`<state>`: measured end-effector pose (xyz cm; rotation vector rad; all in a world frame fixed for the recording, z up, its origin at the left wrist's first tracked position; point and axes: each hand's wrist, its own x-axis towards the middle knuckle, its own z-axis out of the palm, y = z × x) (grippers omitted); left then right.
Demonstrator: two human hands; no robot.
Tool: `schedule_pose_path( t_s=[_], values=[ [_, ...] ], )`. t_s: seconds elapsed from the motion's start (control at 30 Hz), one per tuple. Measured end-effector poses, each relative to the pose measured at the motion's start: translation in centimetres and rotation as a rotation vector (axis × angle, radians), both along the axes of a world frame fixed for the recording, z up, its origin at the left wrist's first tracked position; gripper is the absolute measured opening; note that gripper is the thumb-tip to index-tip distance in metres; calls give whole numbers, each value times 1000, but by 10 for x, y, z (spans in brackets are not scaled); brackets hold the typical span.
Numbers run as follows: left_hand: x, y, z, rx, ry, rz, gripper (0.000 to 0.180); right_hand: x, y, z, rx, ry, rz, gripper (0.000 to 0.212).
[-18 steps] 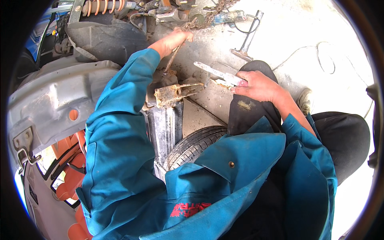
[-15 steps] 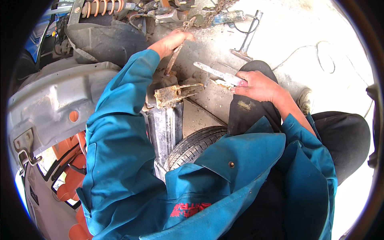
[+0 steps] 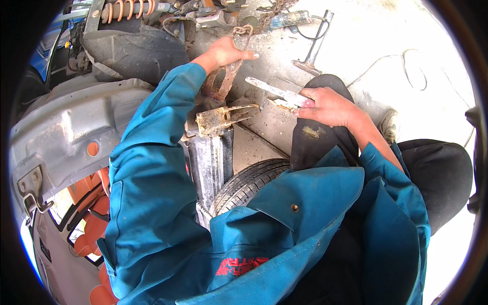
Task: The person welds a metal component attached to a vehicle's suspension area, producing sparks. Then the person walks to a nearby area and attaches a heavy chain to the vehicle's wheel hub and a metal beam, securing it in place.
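My left hand (image 3: 223,53) is wrapped around a rusty flat metal bracket (image 3: 230,79), with its thumb stretched out to the right. A rusty chain link (image 3: 243,30) joins the bracket's upper end. Just below stands a worn, yellowish metal clamp (image 3: 213,122) with prongs pointing right, on top of a grey metal beam end (image 3: 206,157). Over my knee, my right hand (image 3: 330,107) is closed on a whitish, paint-smeared hand tool (image 3: 277,92) with a reddish grip end. Its long pale part points left toward the bracket; my fingers hide the rest, so its kind is unclear.
A tyre (image 3: 249,185) lies below the clamp. Grey vehicle body panel (image 3: 71,122) and a coil spring (image 3: 129,9) fill the left. Beyond my hands are a T-shaped metal bar (image 3: 312,56), a bluish power tool (image 3: 290,20) and a thin cable (image 3: 405,66) on the floor.
My left hand has moved slightly to the right and turned the rusty bracket, so more of its broad side shows. My right hand and its tool have barely moved.
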<state>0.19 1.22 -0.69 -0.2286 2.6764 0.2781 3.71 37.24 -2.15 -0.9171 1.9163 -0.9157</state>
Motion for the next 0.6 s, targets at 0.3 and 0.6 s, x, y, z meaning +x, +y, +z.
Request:
schedule_pose_path(
  t_s=[0.3, 0.6],
  values=[
    [-5, -13, -12, 92, -25, 30, 52, -2, 1, 9, 64, -9, 19, 47],
    [-9, -2, 7, -141, -98, -112, 44, 2, 1, 7, 42, -14, 2, 47]
  ],
)
